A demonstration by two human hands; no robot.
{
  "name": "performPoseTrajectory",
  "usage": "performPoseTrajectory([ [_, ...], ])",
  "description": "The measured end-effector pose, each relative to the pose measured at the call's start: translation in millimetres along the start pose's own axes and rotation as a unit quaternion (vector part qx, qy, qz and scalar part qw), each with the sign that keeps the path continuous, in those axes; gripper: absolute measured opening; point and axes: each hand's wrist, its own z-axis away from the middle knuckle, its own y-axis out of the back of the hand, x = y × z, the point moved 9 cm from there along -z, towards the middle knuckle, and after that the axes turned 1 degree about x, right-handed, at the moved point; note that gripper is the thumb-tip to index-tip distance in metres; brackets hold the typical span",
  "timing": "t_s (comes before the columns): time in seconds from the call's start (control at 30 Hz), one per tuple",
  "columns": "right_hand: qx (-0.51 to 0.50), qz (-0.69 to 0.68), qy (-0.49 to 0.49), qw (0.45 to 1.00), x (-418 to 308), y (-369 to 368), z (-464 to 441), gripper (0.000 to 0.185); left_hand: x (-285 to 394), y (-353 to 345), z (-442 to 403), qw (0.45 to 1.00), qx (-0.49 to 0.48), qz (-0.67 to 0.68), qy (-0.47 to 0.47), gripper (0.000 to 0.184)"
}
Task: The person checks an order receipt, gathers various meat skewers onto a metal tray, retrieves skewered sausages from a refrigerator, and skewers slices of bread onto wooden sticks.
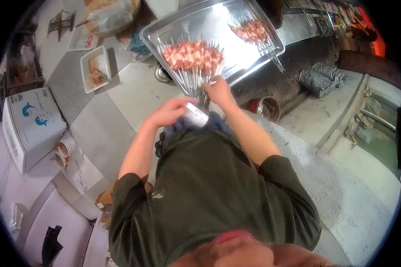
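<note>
A large metal tray (254, 58) lies in front of me, tilted in the view. On its left side a fan of meat skewers (194, 57) has its metal rods gathered toward me. My right hand (219, 92) is closed at the near ends of those rods, fingers pinched around them. Just left and nearer my body, my left hand (170, 112) grips a white rectangular object (196, 115) with faint print; its kind is unclear. A smaller bunch of meat skewers (253, 33) rests at the tray's far right.
A white tub (96, 69) with some food in it sits on the floor at left, near a white box (33, 122) with blue dolphins. A bucket (265, 108) stands right of my right forearm. Dark bags (318, 80) lie farther right. A basin (113, 18) holds a plastic bag.
</note>
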Motion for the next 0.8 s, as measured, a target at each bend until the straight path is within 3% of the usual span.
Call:
performPoseTrajectory([
  [0.1, 0.021, 0.02, 0.01, 1.0, -5, 4, -1, 0.036, 3, -10, -29, 0.986, -0.053, -0.154, 0.024, 0.019],
  [0.33, 0.017, 0.005, -0.019, 1.0, 18, 3, -18, 0.031, -10, -11, -46, 0.963, -0.033, -0.265, -0.038, 0.023],
  [0.43, -0.015, -0.255, -0.144, 0.956, 46, -8, -13, 0.027, -18, -10, -45, 0.977, -0.021, -0.213, -0.011, 0.022],
  [0.57, 0.048, -0.054, 0.011, 0.997, 26, -6, -16, 0.027, -12, -13, -38, 0.984, -0.018, -0.179, 0.015, 0.023],
  [0.63, 0.056, 0.006, 0.021, 0.998, 14, -3, -13, 0.028, -13, -13, -37, 0.984, -0.024, -0.175, 0.034, 0.023],
  [0.7, 0.06, 0.05, 0.038, 0.996, 9, -1, -12, 0.027, -21, -10, -40, 0.982, -0.004, -0.189, -0.004, 0.023],
  [0.8, -0.059, -0.07, -0.083, 0.992, 22, -14, -14, 0.026, -24, -11, -40, 0.984, -0.012, -0.179, 0.002, 0.021],
])
